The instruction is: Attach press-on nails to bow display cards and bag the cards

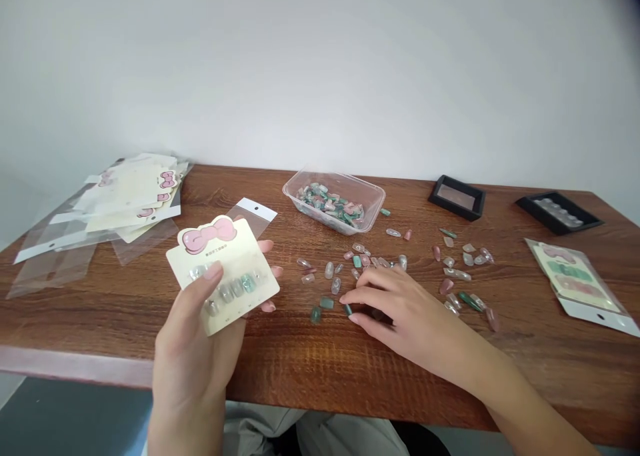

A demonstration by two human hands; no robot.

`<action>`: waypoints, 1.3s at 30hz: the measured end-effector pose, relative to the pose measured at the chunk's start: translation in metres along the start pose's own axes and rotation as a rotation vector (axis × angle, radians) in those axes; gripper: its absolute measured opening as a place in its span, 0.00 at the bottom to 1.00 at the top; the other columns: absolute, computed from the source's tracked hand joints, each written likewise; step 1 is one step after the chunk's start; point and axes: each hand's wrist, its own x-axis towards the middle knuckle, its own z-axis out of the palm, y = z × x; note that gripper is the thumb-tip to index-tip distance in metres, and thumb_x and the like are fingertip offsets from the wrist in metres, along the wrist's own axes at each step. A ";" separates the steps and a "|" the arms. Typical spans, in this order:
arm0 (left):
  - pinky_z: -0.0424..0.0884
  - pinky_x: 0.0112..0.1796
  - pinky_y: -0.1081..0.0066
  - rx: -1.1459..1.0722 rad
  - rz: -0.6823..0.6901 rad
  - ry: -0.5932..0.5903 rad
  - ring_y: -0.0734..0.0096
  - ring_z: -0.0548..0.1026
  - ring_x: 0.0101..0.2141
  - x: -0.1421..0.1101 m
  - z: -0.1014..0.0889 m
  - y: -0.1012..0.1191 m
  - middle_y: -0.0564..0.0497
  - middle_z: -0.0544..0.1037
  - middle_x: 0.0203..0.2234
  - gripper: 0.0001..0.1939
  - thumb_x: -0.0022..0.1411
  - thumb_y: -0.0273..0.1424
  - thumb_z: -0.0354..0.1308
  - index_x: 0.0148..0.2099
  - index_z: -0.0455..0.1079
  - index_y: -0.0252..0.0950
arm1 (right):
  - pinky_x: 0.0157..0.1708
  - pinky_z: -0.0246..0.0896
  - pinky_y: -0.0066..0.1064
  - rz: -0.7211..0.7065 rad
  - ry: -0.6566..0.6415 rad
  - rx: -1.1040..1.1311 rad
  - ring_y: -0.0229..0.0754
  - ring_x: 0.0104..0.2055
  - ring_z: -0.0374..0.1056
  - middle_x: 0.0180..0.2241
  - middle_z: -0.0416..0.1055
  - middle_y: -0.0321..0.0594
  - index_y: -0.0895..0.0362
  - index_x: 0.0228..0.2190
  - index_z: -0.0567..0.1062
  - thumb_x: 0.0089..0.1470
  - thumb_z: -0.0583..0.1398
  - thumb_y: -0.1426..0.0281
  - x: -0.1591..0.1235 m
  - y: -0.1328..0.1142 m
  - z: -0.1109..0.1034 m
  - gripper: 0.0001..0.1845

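nearest the camera, the bare left hand (193, 343) grips a cream cardboard card with a pink bow (253, 246) between thumb and fingers above the table's near edge, the thumb hiding part of its rows of glossy nail tips, its bow end aimed away and leftward, the rows slanting up to the right. the right hand (405, 303) has a narrow pinch on a small dark-green nail tip (349, 309), partly covered, its long axis running away and leftward; whether it touches the wood is unclear. behind, a clear plastic rectangular tub (374, 206) holds jumbled green, pink and clear nail tips (327, 203), and a black rectangular tray (531, 209) holds a blurred clear row.
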 end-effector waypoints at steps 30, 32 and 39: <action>0.75 0.23 0.69 0.036 -0.173 -0.083 0.52 0.83 0.34 -0.005 0.010 -0.001 0.40 0.84 0.42 0.30 0.63 0.34 0.57 0.66 0.62 0.37 | 0.46 0.64 0.40 -0.104 -0.035 0.031 0.44 0.42 0.69 0.37 0.73 0.36 0.53 0.38 0.75 0.60 0.63 0.74 0.003 -0.005 -0.004 0.05; 0.75 0.24 0.69 0.034 -0.172 -0.096 0.52 0.83 0.33 -0.005 0.009 -0.002 0.40 0.84 0.42 0.30 0.63 0.34 0.57 0.66 0.62 0.36 | 0.45 0.64 0.40 -0.070 -0.039 0.013 0.44 0.41 0.70 0.36 0.73 0.36 0.53 0.39 0.75 0.60 0.64 0.73 0.003 -0.005 -0.004 0.05; 0.76 0.25 0.68 -0.028 -0.248 -0.159 0.52 0.82 0.36 -0.005 0.008 -0.008 0.37 0.83 0.44 0.24 0.65 0.37 0.56 0.60 0.68 0.31 | 0.45 0.63 0.40 -0.104 -0.057 0.018 0.43 0.40 0.69 0.35 0.72 0.36 0.54 0.36 0.75 0.63 0.61 0.72 0.003 -0.001 0.003 0.02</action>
